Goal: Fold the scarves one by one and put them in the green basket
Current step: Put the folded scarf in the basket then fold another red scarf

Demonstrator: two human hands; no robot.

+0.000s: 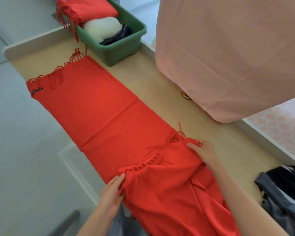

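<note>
From the head camera, my left hand [113, 189] pinches 1 corner of the red scarf [99, 103] at its fringed near end, thumb and fingers closed narrowly on the cloth. My right hand [205, 152] pinches the other corner of that same end, fingers curled tight over the edge. Between my 2 hands the fringe sags onto the layer of scarf beneath it.

The rest of the scarf lies flat along the wooden table [160, 82], its far fringe reaching close to the green basket [120, 52] at the table's far end. In the basket sit a folded red scarf [90, 9] with tassels hanging over the rim, a white knitted scarf [104, 27] and a dark one [120, 37].

A pink cloth [228, 57] hangs over the table's right side, and a grey and black bag [283, 193] lies near my right arm.
</note>
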